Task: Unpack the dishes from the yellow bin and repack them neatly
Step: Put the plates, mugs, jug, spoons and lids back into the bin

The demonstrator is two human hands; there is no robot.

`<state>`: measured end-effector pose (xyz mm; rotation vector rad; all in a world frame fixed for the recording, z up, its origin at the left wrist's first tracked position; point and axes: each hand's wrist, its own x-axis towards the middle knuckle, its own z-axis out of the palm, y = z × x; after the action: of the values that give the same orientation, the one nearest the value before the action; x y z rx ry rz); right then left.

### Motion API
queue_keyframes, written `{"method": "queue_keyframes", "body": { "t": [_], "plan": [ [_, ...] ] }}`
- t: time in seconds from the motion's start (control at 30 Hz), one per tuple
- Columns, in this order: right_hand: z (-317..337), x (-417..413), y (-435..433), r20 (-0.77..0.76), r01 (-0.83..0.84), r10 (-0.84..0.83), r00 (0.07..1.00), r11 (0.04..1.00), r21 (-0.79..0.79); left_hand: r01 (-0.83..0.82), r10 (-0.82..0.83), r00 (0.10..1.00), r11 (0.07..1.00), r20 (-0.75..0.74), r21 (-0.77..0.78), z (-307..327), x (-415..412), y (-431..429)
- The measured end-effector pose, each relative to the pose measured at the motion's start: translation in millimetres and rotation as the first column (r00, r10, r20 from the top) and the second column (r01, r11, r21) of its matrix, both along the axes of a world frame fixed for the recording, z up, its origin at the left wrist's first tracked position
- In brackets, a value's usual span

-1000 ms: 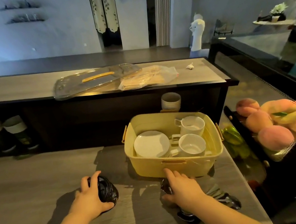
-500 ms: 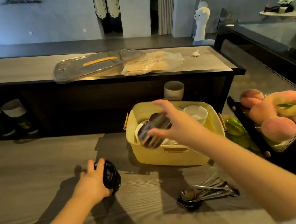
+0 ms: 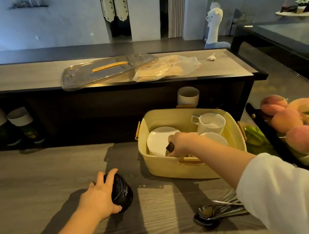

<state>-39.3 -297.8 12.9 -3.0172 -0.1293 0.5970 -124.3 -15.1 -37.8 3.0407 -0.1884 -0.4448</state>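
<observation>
The yellow bin [image 3: 229,125] stands on the wooden table, holding white plates [image 3: 158,141], a white mug [image 3: 210,123] and a white bowl [image 3: 217,140]. My right hand [image 3: 184,142] reaches down inside the bin's front part, closed around a dark metallic cup [image 3: 169,148] that is mostly hidden by the fingers. To the left of the bin, my left hand [image 3: 99,196] grips a stack of black bowls [image 3: 121,192] lying on the table. A bundle of metal spoons [image 3: 211,213] lies near the table's front edge, under my right sleeve.
A clear lid with a yellow handle [image 3: 108,69] and a plastic bag [image 3: 166,69] lie on the raised counter behind. A mesh basket of peaches [image 3: 300,126] stands right of the bin. A ceramic cup [image 3: 187,96] sits behind the bin.
My right hand picked the dark cup up from the table, carried it over the bin, and has lowered it inside. The left hand stayed on the black bowls.
</observation>
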Motion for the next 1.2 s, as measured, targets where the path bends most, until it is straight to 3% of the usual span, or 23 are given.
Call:
{"method": "queue_keyframes", "body": {
  "t": [0.17, 0.3, 0.43, 0.57, 0.63, 0.73, 0.8, 0.93, 1.07, 1.2],
  "plan": [
    [-4, 4, 2, -0.033, -0.050, 0.047, 0.998, 0.995, -0.090, 0.014, -0.014, 1.000, 1.000, 0.021, -0.016, -1, 2, -2],
    [-4, 1, 2, -0.098, -0.007, 0.000, 0.995, 0.997, -0.077, 0.020, -0.019, 0.999, 0.999, 0.028, -0.026, 1, 3, -6],
    [-9, -7, 2, -0.049, -0.025, 0.020, 0.999, 0.995, -0.096, 0.019, -0.018, 0.999, 1.000, 0.041, -0.006, 5, 2, -6],
    [-5, -15, 5, 0.012, 0.038, -0.038, 0.999, 0.999, -0.001, 0.046, -0.051, 0.995, 0.997, 0.086, 0.058, 21, 0, -11],
    [-4, -17, 6, -0.001, 0.016, -0.016, 1.000, 1.000, 0.004, 0.043, -0.043, 0.995, 0.999, 0.091, -0.008, 36, 1, -16],
    [-5, -21, 1, 0.016, -0.004, 0.004, 1.000, 1.000, 0.017, -0.016, 0.035, 0.998, 0.949, 0.056, -0.315, 74, 12, -28],
    [-9, -24, -2, 0.031, -0.016, 0.016, 0.999, 1.000, 0.007, 0.042, 0.006, 0.992, 0.922, 0.123, -0.385, 99, 27, -42],
    [-19, -30, 0, 0.104, -0.010, 0.011, 0.994, 1.000, -0.009, 0.171, -0.099, 0.957, 0.952, 0.271, -0.256, 120, 62, -88],
    [-24, -31, -1, 0.202, 0.011, -0.027, 0.979, 0.997, 0.076, 0.133, -0.102, 0.982, 0.970, 0.157, -0.205, 96, 106, -137],
    [-29, -32, -2, 0.303, 0.068, -0.160, 0.939, 0.953, 0.295, 0.167, -0.192, 0.965, 0.975, 0.178, 0.145, 59, 145, -167]
  ]
}}
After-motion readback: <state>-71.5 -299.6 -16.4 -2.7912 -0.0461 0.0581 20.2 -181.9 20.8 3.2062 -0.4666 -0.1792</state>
